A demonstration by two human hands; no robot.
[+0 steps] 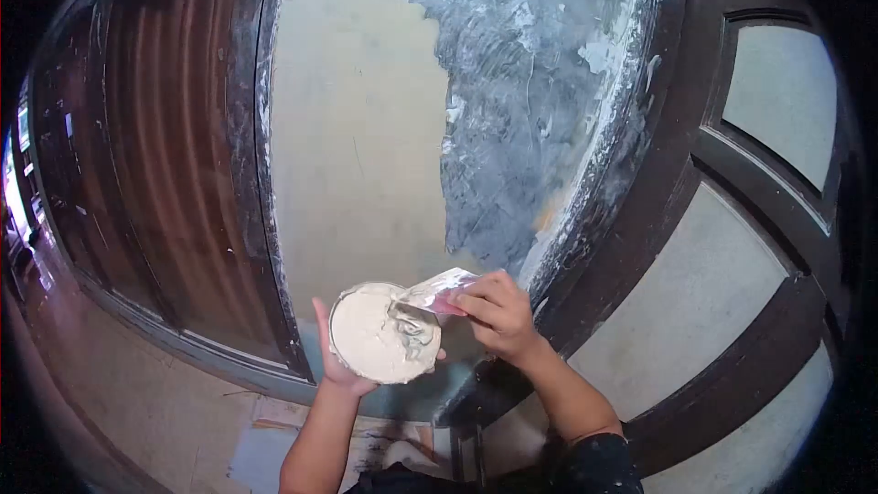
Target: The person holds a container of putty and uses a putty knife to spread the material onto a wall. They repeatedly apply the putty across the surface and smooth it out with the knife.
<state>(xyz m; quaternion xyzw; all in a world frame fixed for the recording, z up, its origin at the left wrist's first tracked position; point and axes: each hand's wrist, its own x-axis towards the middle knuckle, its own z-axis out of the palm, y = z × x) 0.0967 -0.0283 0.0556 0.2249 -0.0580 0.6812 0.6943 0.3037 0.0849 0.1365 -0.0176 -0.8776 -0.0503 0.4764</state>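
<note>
My left hand [340, 361] is wrapped round a round tub of cream-coloured putty [370, 329] from below and the side, its thumb up along the rim. The putty is smooth on the left and dug up on the right. A putty knife [430, 291], its blade smeared with putty and its handle pinkish, is gripped in my right hand [498, 316]. The knife's blade reaches over the tub's upper right rim, touching or just above the putty. Behind them stands a wall panel [357, 146], cream on the left with a grey, streaked coat [498, 82] on the right.
A dark door with pale panels [713, 274] stands to the right. Brown wood panelling [174, 146] runs along the left. White sheets or boards [265, 448] lie on the floor [165, 421] by my left forearm.
</note>
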